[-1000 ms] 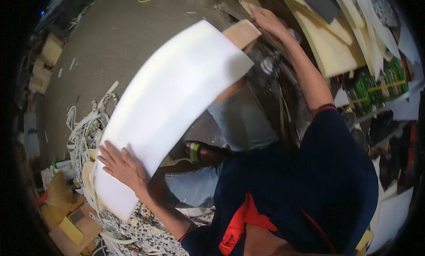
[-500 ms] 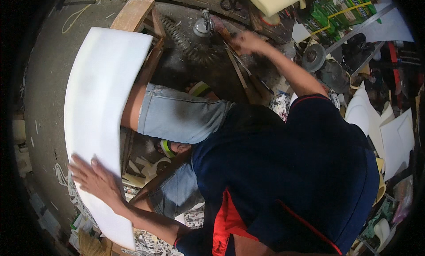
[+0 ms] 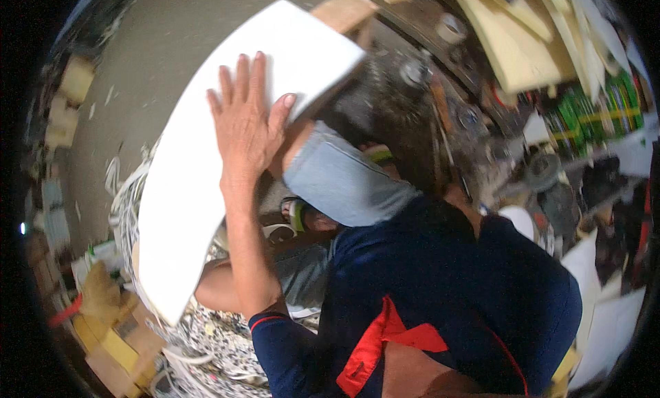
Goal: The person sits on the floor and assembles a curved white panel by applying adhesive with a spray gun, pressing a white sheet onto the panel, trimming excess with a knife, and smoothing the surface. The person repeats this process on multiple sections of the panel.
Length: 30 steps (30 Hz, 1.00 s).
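A long, curved piece of white foam lies over a wooden stand and across my knee. My left hand rests palm down on its upper part, fingers spread and thumb out toward the inner edge. Close to my right side, my right hand is low beside long thin sticks or tools on the floor. It is small and blurred, with its fingers partly hidden, so whether it holds anything is unclear.
A wooden board juts out beyond the foam's far end. Beyond my knee sit a coiled hose and a metal cup-like tool. Yellowish foam sheets and green packs are at upper right. Scraps pile up below.
My left hand has slid from the foam's near part up toward its far end. My right hand has drawn back toward my body. The whole view has turned and shifted.
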Each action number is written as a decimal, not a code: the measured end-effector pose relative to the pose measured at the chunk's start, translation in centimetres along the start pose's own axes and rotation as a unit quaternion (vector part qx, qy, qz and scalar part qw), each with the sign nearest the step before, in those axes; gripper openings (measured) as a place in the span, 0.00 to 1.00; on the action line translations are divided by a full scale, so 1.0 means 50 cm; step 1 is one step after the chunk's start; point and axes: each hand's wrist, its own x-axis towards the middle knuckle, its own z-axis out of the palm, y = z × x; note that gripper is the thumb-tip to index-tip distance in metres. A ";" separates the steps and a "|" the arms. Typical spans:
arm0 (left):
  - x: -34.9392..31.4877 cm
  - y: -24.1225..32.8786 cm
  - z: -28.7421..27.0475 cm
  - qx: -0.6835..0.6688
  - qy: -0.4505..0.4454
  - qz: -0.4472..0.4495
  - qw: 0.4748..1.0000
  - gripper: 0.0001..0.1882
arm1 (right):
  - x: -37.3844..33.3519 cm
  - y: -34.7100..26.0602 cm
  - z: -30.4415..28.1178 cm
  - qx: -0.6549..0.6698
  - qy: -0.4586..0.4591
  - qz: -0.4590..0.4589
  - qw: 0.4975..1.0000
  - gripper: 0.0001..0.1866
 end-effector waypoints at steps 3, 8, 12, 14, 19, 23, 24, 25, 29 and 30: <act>-0.024 -0.047 -0.039 -0.166 0.043 -0.119 0.978 0.37 | 0.017 0.058 0.038 0.037 -0.149 0.150 0.977 0.25; -0.078 -0.087 -0.053 0.071 -0.038 -0.230 0.970 0.37 | -0.070 0.109 -0.013 0.103 -0.169 0.187 0.962 0.27; -0.072 -0.098 -0.041 0.059 0.005 -0.221 0.973 0.36 | -0.165 0.088 -0.146 0.183 -0.065 0.176 0.965 0.22; -0.070 -0.085 -0.054 -0.063 0.156 -0.205 0.964 0.27 | -0.150 0.071 -0.241 0.154 -0.007 0.102 0.983 0.19; -0.125 0.083 -0.088 -0.318 0.222 -0.168 0.906 0.05 | 0.071 0.011 -0.553 -0.005 0.153 -0.170 0.973 0.20; -0.133 0.248 -0.026 -0.546 0.056 -0.133 0.825 0.05 | 0.248 -0.100 -0.803 -0.148 0.181 -0.251 0.939 0.20; -0.125 0.271 -0.005 -0.599 -0.006 -0.207 0.774 0.07 | 0.286 -0.135 -0.853 -0.173 0.182 -0.267 0.930 0.21; -0.114 0.283 0.016 -0.665 -0.010 -0.248 0.705 0.08 | 0.321 -0.172 -0.894 -0.200 0.210 -0.298 0.909 0.20; -0.071 0.290 0.068 -0.789 -0.017 -0.343 0.510 0.16 | 0.417 -0.292 -1.007 -0.324 0.193 -0.323 0.868 0.18; -0.063 0.289 0.074 -0.791 -0.020 -0.362 0.493 0.18 | 0.433 -0.316 -1.016 -0.329 0.202 -0.341 0.857 0.17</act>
